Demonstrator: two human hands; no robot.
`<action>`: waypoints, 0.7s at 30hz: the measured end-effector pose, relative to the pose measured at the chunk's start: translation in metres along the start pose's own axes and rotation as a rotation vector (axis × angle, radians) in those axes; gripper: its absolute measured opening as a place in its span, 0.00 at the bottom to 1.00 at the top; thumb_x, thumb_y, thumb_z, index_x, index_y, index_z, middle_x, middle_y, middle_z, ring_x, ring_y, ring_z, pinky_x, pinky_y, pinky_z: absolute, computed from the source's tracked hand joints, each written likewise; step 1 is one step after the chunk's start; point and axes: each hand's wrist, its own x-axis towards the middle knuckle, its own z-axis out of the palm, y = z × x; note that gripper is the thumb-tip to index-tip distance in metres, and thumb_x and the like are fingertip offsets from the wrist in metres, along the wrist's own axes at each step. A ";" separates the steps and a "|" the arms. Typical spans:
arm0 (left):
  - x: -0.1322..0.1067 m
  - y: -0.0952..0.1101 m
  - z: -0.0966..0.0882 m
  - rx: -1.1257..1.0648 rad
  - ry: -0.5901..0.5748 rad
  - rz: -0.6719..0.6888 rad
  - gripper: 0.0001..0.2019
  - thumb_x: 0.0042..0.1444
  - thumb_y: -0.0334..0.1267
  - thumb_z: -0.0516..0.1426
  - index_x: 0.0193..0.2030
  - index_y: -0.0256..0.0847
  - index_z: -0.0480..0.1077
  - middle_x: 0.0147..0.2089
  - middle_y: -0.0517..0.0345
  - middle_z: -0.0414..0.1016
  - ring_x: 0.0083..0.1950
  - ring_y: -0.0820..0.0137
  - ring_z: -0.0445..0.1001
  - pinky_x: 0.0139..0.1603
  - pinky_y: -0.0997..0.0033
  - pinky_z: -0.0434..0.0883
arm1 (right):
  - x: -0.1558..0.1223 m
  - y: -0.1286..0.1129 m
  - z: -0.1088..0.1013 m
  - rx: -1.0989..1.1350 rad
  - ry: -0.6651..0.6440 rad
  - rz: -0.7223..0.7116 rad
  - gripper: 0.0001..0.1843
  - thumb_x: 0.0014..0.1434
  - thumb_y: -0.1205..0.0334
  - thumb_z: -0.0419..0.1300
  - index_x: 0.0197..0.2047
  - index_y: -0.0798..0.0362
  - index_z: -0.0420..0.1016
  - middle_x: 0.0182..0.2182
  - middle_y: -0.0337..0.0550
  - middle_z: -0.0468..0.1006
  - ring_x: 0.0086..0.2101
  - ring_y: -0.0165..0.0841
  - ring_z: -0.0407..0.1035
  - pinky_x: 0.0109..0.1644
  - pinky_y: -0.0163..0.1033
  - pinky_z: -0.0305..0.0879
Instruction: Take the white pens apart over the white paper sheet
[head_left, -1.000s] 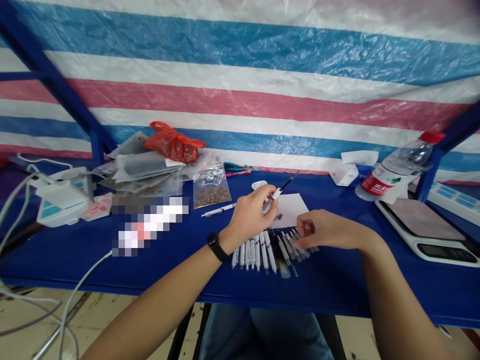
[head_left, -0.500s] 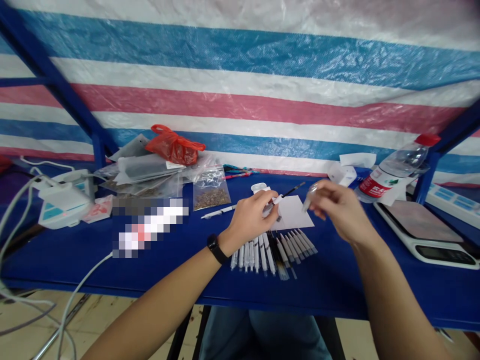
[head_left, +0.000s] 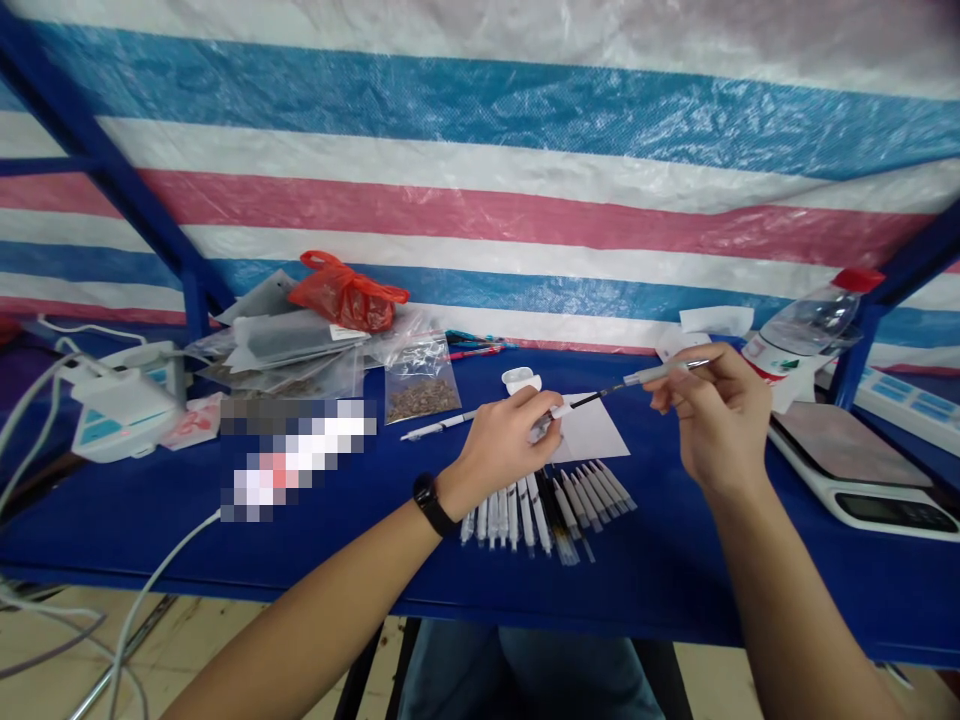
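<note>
My left hand [head_left: 506, 438] is closed around a white-and-clear pen part [head_left: 561, 411], from which a thin black refill [head_left: 586, 400] sticks out to the right. Between thumb and fingers, my right hand [head_left: 716, 410] pinches a pale pen barrel [head_left: 646, 375] with a shiny metal end. The left end of that barrel meets the refill's tip; how far the refill reaches inside I cannot tell. Below the hands lie a row of white pen barrels [head_left: 514, 515], dark refills [head_left: 556, 520] and several grey-white tapered pen parts [head_left: 592, 492]. Behind is a white paper sheet [head_left: 596, 430].
One whole white pen [head_left: 435, 427] lies left of my left hand. Bags of brown bits [head_left: 422, 398], a red plastic bag [head_left: 349, 295] and a small white case [head_left: 520, 380] stand farther back. At right are a bottle [head_left: 795, 335] and a digital scale [head_left: 855, 450].
My right hand has turned and now holds the pale barrel in line with the refill, their ends meeting. Before, it held a clear piece pointing downward. My left hand has hardly moved.
</note>
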 end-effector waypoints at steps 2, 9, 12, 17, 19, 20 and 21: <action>0.000 0.000 0.000 0.006 -0.003 0.005 0.08 0.63 0.34 0.53 0.46 0.42 0.73 0.37 0.59 0.78 0.27 0.76 0.72 0.26 0.76 0.66 | 0.001 0.002 -0.001 -0.004 -0.002 0.007 0.06 0.52 0.62 0.67 0.29 0.46 0.73 0.19 0.36 0.78 0.19 0.32 0.67 0.25 0.38 0.61; 0.000 0.003 0.000 0.015 -0.007 0.011 0.08 0.63 0.33 0.55 0.46 0.43 0.73 0.37 0.60 0.78 0.31 0.73 0.76 0.29 0.76 0.68 | 0.000 0.003 0.002 -0.109 -0.074 0.026 0.07 0.51 0.61 0.67 0.30 0.49 0.72 0.19 0.35 0.78 0.19 0.30 0.68 0.24 0.36 0.64; 0.000 0.003 0.000 -0.005 -0.004 0.056 0.10 0.68 0.35 0.52 0.51 0.42 0.73 0.39 0.59 0.78 0.29 0.75 0.75 0.28 0.76 0.68 | -0.002 0.004 0.005 -0.136 -0.194 0.049 0.08 0.51 0.61 0.69 0.30 0.50 0.73 0.22 0.36 0.79 0.21 0.29 0.70 0.26 0.35 0.67; 0.000 0.000 -0.002 -0.010 0.004 0.135 0.16 0.75 0.41 0.44 0.54 0.39 0.71 0.41 0.55 0.76 0.32 0.74 0.75 0.30 0.76 0.69 | -0.004 0.005 0.003 -0.164 -0.379 0.097 0.11 0.56 0.53 0.68 0.33 0.51 0.76 0.27 0.41 0.82 0.25 0.31 0.73 0.30 0.38 0.71; 0.001 -0.001 -0.003 0.026 -0.015 0.138 0.19 0.76 0.43 0.42 0.54 0.38 0.70 0.41 0.54 0.75 0.32 0.74 0.75 0.30 0.76 0.68 | -0.003 0.004 0.002 -0.197 -0.403 0.108 0.15 0.55 0.48 0.69 0.32 0.51 0.76 0.25 0.42 0.81 0.25 0.32 0.72 0.30 0.38 0.70; 0.001 -0.001 -0.004 0.051 -0.034 0.142 0.20 0.76 0.44 0.40 0.53 0.38 0.70 0.40 0.55 0.74 0.31 0.74 0.74 0.29 0.76 0.67 | -0.004 0.003 0.001 -0.224 -0.410 0.114 0.18 0.54 0.45 0.69 0.29 0.51 0.76 0.23 0.41 0.79 0.24 0.32 0.71 0.29 0.37 0.68; 0.001 -0.001 -0.004 0.076 -0.054 0.149 0.21 0.76 0.44 0.38 0.53 0.38 0.69 0.39 0.55 0.74 0.29 0.75 0.73 0.28 0.76 0.66 | -0.004 0.003 0.001 -0.253 -0.412 0.124 0.21 0.55 0.43 0.69 0.25 0.51 0.74 0.19 0.39 0.76 0.21 0.31 0.68 0.27 0.36 0.65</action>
